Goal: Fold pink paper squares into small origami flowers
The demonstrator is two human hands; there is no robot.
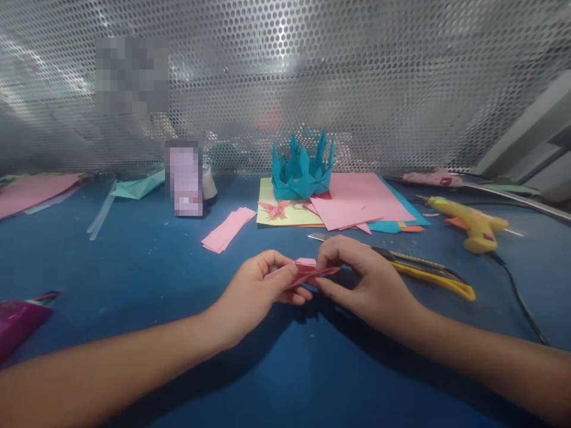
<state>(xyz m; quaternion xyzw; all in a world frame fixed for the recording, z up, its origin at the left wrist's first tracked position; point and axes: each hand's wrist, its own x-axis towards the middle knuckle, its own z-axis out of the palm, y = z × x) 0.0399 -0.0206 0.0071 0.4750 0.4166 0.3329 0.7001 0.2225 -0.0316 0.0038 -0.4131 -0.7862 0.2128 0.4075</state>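
Between my two hands, just above the blue tabletop, is a folded piece of pink paper (304, 271). My left hand (263, 276) pinches it between thumb and fingers from the left. The fingertips of my right hand (357, 270) close on its pointed right end. Left of and beyond my hands lies a small stack of pink paper strips (229, 230). A utility knife (428, 273) with a yellow and black handle lies partly behind my right hand, its blade tip showing past the knuckles.
A blue folded-paper crown (303, 172) stands on yellow paper (266, 205), with a pink paper flower (275, 209) and pink sheets (366, 202) beside it. A phone (185, 178) stands upright at back left. A yellow glue gun (475, 223) with a black cord lies right. Perforated metal (250, 77) closes the back.
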